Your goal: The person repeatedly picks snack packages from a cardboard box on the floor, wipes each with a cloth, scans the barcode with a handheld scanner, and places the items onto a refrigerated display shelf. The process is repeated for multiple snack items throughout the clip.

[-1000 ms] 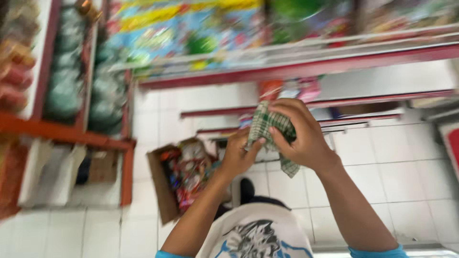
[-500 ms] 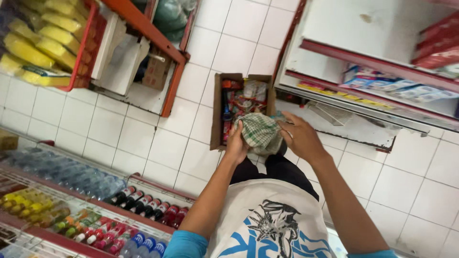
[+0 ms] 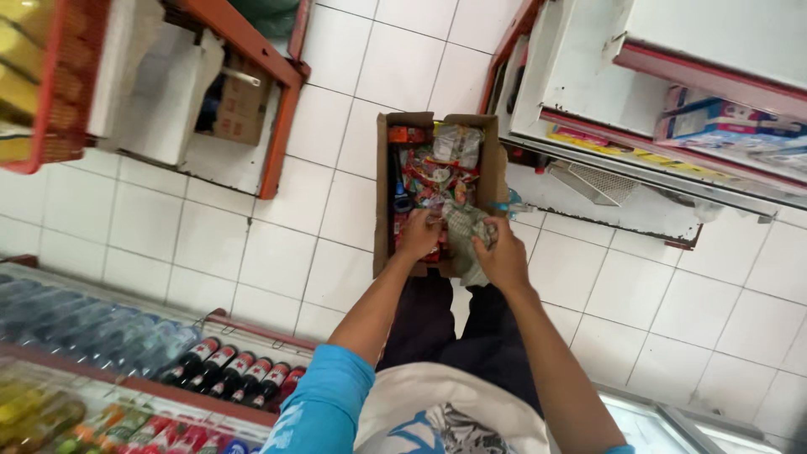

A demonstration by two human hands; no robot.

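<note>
Head view looks straight down on a person bent over an open cardboard box (image 3: pixel 382 202) that sits on the white tiled floor (image 3: pixel 252 252), between two shelf units. Both hands meet over the box's near end. The right hand (image 3: pixel 503 259) is closed around a crumpled green checked cloth (image 3: pixel 464 229); the left hand (image 3: pixel 420 235) pinches its other edge. Soft and light, the cloth looks limp enough to sag wherever it is not held, so a bunched grip suits it. Crumpled as it is, it has no clear long axis; its loose end hangs toward the person's legs. Bright snack packets (image 3: pixel 437 172) fill the box.
</note>
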